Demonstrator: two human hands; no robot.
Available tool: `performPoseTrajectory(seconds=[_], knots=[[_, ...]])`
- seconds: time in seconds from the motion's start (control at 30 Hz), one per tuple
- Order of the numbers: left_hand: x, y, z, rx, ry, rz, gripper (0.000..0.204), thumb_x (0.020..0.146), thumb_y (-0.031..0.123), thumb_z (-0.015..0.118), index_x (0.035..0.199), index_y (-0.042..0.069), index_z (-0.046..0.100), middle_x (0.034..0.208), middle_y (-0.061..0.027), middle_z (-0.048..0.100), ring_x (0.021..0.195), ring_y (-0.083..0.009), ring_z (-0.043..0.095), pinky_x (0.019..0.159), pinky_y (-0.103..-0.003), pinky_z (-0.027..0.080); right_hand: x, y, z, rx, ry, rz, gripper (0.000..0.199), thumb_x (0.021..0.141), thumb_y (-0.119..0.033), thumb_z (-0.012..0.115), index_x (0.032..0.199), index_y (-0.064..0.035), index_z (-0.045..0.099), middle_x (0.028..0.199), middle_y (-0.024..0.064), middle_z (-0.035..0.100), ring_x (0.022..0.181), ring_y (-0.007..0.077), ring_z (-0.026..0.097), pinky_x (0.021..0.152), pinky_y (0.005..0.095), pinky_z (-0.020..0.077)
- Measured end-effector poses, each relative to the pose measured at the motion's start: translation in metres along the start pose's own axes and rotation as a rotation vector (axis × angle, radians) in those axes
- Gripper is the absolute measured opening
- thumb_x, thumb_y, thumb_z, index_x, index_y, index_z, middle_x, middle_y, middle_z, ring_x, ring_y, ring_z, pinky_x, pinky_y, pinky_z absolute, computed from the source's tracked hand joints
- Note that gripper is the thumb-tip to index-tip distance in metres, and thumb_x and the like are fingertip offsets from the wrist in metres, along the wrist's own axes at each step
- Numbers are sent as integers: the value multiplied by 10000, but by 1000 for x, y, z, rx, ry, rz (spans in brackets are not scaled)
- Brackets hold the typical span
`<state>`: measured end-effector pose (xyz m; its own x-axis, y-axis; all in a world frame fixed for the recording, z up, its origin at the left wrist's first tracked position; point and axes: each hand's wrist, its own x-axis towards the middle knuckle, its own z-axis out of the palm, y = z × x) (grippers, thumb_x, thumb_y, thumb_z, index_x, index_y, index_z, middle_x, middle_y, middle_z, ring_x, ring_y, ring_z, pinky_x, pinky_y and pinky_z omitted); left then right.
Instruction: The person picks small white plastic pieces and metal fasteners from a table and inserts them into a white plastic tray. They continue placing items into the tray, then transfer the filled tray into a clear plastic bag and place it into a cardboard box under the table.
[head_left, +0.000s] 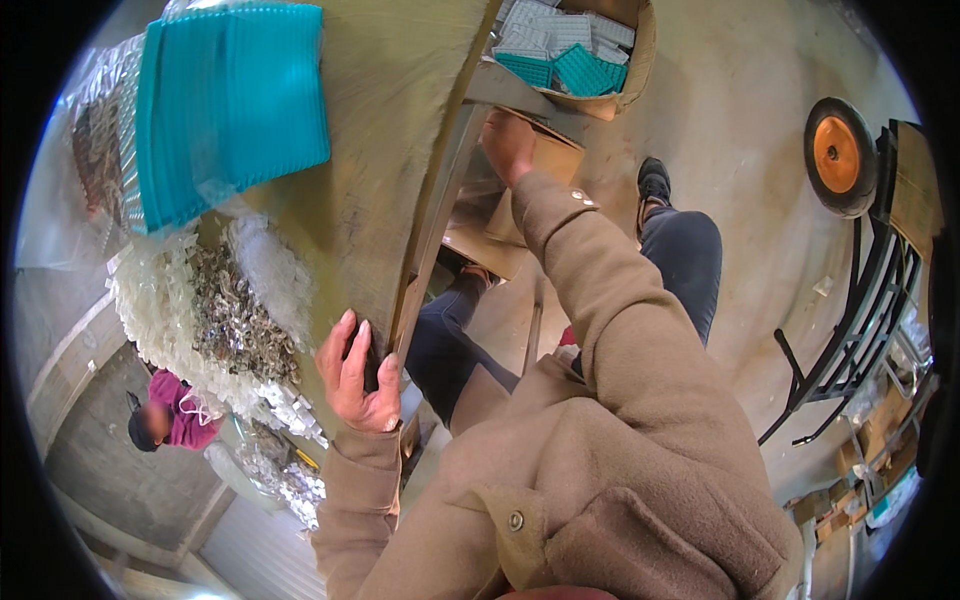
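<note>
- Far left: co-worker (165,415) in a magenta top, well below the surface, apart from the person's own hands.
- Upper left on the surface (380,130): stack of teal trays (230,100) in clear wrap, one end hanging past the surface's far edge. Risk: a jolt to the surface could slide it off.
- Below the trays: heap of small clear and grey parts (225,310), loose, running to the surface's edge. Risk: any shake or tilt would spill them, and they look hard to recover.
- Left hand (358,372): fingers curled over the near edge of the surface, gripping it, thumb side toward the body. It looks like it is bracing the lean; if it slips, the body's weight would land on the surface and parts would scatter.
- Right hand (508,145): reaches down past the surface's edge to a brown carton (525,195) below. Palm faces away, so I cannot tell whether it is open or closed on the flap.
- Above it: open box (590,55) of teal and white trays, just beside the surface's leg. Risk: the reaching arm could knock it.
- Right: hand truck (860,240) with an orange wheel, well apart, a trip hazard on stepping back.
</note>
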<state>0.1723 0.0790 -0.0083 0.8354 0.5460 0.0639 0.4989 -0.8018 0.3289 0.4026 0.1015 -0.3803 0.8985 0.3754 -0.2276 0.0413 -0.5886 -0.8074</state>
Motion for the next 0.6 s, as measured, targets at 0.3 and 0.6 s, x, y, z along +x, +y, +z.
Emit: performPoseTrajectory(seconds=[0.3,0.6], knots=[[0,0,4,-63,71,44,422,810,71,703,1224,10,642,1309,-169,588,1179,-318,552,1023,-399,419,-27,-7,-48,42,75,-26,216,813,-284,655,760,-85,722,799,195,674,785,399,661,695,491,526],[0,-1,6,-134,159,89,419,791,46,713,1207,32,660,1307,-133,600,1182,-296,557,1022,-385,422,-34,-45,-65,105,163,-169,156,827,-223,645,777,-84,696,781,192,636,743,406,634,638,463,505]])
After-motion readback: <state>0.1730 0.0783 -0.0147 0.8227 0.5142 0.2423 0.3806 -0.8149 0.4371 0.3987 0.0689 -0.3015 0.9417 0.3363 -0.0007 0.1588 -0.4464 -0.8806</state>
